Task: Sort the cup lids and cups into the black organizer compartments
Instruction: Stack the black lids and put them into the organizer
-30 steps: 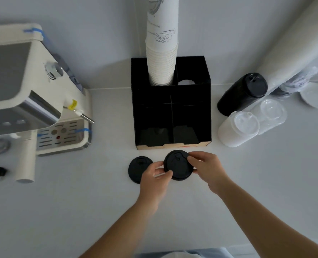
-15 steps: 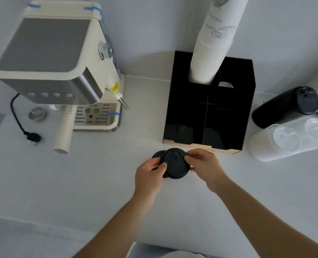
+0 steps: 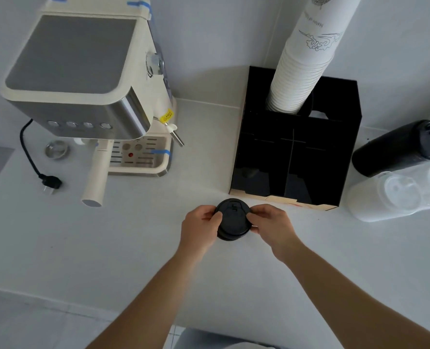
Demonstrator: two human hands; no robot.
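Hands at frame centre, left hand (image 3: 201,229) and right hand (image 3: 271,226) fingers pinching round black plastic cup lids (image 3: 232,219), stacked above white bench (image 3: 108,248), just before black organizer (image 3: 259,157).

The organizer (image 3: 294,157) sits right of center, cups (image 3: 302,71) standing in its back part. The coffee machine (image 3: 83,79) is upper left. Lids (image 3: 232,219) lie below the organizer.

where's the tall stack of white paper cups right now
In the head view, the tall white paper cup stack stands in the black organizer's rear-left compartment, against the wall.
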